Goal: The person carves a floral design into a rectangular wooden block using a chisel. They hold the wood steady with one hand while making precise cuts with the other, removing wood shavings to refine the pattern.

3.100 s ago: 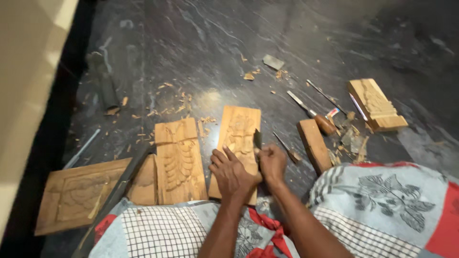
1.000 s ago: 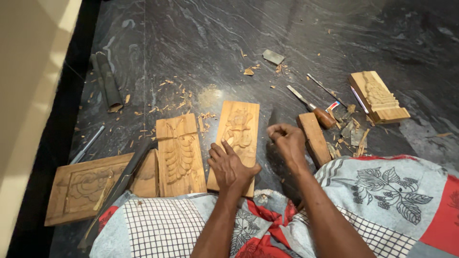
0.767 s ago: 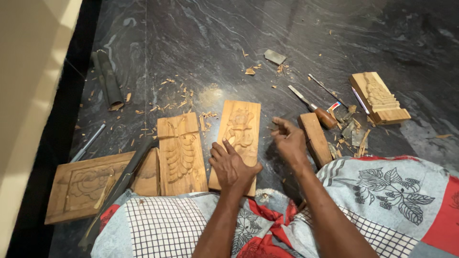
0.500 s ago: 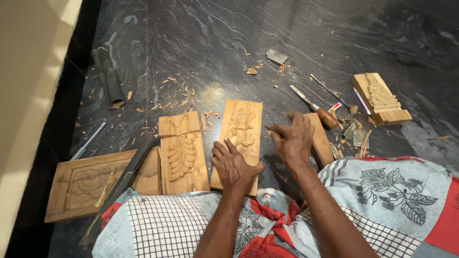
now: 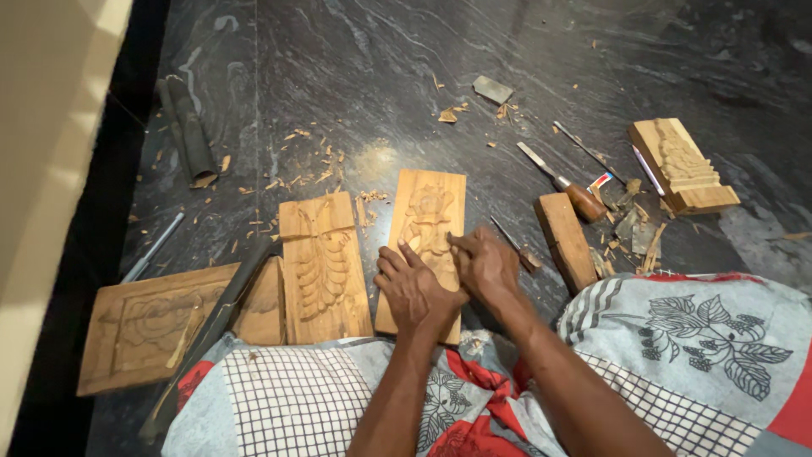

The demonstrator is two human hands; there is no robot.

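A carved wooden panel [image 5: 425,207] lies flat on the dark stone floor in front of me. My left hand [image 5: 414,288] rests palm down on its lower half with the fingers spread. My right hand [image 5: 488,264] sits at the panel's right edge, fingers curled, fingertips touching the carving. Whether it holds anything is hidden. A thin metal tool [image 5: 513,245] lies on the floor just right of that hand.
A second carved panel [image 5: 324,267] lies to the left, then a larger one [image 5: 148,326] with a long dark tool [image 5: 222,309] across it. To the right are a wooden block [image 5: 565,241], a brown-handled chisel [image 5: 565,184], a carved block [image 5: 683,165] and wood chips. A dark tube [image 5: 188,135] lies far left.
My right hand left the panel, reached right toward the wooden block, then came back to the panel's right edge. My left hand stayed on the panel.
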